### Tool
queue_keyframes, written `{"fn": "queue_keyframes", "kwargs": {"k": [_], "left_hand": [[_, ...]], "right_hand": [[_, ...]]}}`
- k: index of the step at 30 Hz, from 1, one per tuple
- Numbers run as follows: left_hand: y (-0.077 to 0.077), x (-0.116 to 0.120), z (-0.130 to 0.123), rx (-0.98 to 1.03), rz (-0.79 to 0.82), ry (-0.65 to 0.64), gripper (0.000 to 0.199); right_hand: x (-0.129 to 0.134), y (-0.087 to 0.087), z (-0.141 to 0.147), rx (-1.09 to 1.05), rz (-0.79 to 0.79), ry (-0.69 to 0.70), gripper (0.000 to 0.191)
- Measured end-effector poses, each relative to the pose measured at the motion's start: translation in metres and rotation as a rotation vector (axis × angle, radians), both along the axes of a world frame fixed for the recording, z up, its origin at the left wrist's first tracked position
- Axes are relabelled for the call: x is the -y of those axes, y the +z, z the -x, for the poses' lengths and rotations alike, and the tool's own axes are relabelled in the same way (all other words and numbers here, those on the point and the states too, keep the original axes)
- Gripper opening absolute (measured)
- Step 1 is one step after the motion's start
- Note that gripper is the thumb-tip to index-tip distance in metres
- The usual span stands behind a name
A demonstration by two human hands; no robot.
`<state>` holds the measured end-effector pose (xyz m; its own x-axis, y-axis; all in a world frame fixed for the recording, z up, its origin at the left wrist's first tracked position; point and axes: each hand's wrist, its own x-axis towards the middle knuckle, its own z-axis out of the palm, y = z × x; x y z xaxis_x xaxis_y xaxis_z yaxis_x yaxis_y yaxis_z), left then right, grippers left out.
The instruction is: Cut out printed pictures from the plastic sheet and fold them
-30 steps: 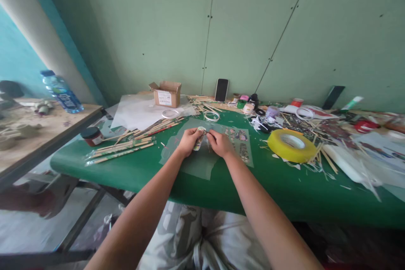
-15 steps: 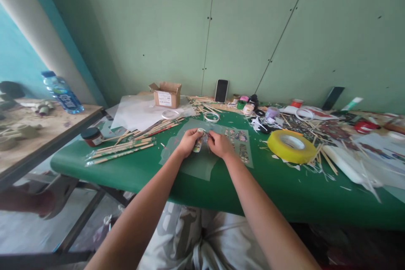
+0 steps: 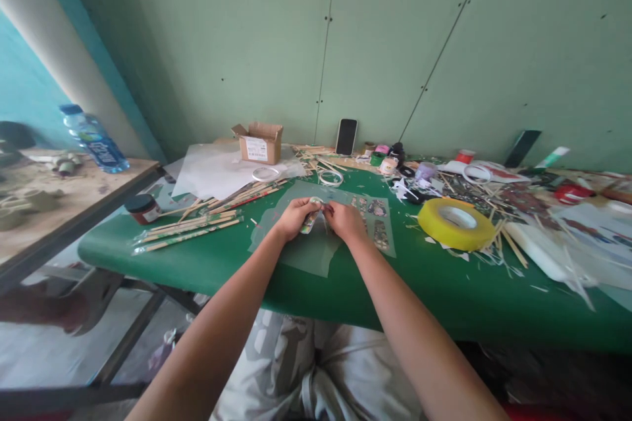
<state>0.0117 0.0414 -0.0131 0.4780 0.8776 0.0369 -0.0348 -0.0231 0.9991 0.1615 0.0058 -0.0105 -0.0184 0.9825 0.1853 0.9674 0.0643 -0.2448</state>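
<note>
Near the middle of the green table, my left hand is closed on a small colourful flat piece. My right hand is pinched close beside it, at the piece's upper end; what its fingertips hold is too small to make out. Both hands are over translucent sheets. A clear sheet with patterned stickers lies just right of my right hand.
Wrapped sticks and a dark-lidded jar lie left. Behind are a cardboard box and an upright phone. A yellow tape roll, small pots and scraps are right. A bottle stands on the side table.
My hands have drawn slightly closer together around the top of the colourful piece, and my right fingertips now meet it. The whole view has shifted a little.
</note>
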Motion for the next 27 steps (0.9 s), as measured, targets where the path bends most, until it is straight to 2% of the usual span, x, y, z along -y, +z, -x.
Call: {"fn": "queue_keyframes", "kwargs": {"k": [9,14,27], "left_hand": [[-0.0005,0.0056,-0.0009,-0.055,0.002,-0.09,0.023],[-0.0028,0.004,-0.0017,-0.013,-0.005,-0.072,0.024],[-0.0014,0.0026,0.0014,-0.008,-0.011,-0.119,0.024]], "right_hand": [[-0.0005,0.0032,0.0013,0.005,0.016,-0.009,0.028],[0.0009,0.0027,-0.0022,0.012,0.008,-0.048,0.028],[0.0017,0.0006,-0.0015,0.023,0.044,0.007,0.027]]}}
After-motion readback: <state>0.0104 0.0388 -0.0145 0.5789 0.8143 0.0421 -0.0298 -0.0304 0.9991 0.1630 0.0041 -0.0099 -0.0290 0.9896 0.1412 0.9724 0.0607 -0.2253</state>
